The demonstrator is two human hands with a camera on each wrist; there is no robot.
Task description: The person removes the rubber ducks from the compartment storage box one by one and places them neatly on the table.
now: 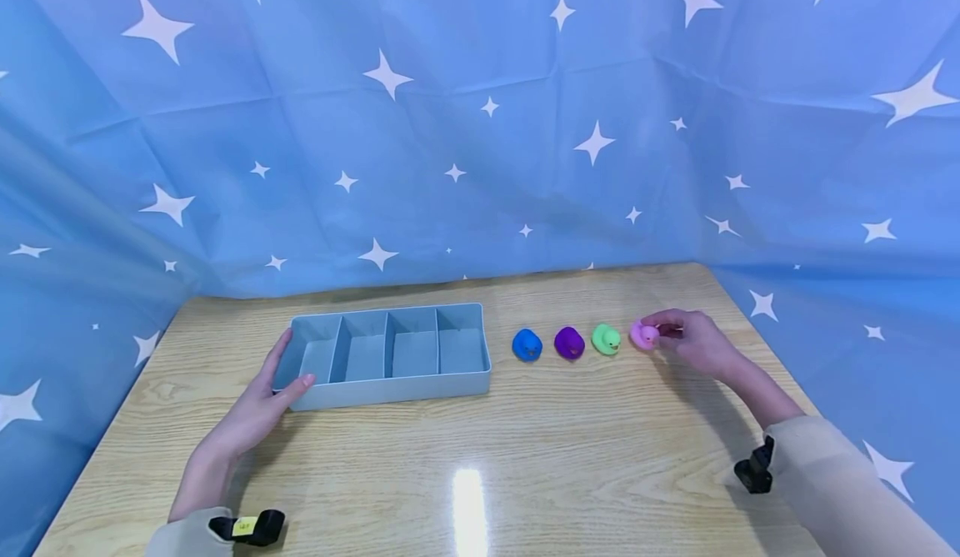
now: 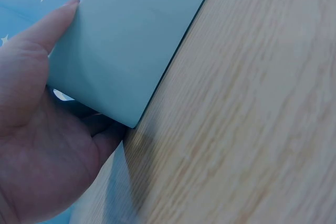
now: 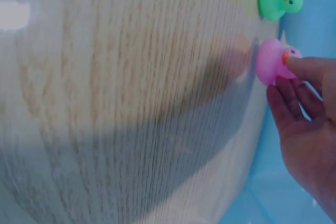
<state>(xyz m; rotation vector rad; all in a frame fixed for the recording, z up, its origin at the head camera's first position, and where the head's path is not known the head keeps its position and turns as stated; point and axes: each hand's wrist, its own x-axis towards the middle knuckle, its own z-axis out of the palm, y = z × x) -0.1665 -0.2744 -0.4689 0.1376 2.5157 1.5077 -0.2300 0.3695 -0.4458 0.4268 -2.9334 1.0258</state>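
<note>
A long grey-blue divided box (image 1: 390, 387) sits on the table at the left, its compartments bare. My left hand (image 1: 251, 407) grips the box's left end, thumb over the front rim and fingers along the end wall. The left wrist view shows the same hand (image 2: 47, 124) around the box's corner (image 2: 126, 51). To the right of the box, a blue rubber duck (image 1: 527, 345), a purple one (image 1: 569, 343) and a green one (image 1: 606, 339) stand in a row. At the row's right end, my right hand (image 1: 693, 342) pinches a pink rubber duck (image 3: 269, 62) between thumb and fingers.
The wooden table (image 1: 570, 449) ends at a blue star-patterned curtain (image 1: 480, 123) behind and on both sides. A bright light reflection lies on the table's front middle. Black wrist cameras (image 1: 251, 528) are strapped over both pale sleeves.
</note>
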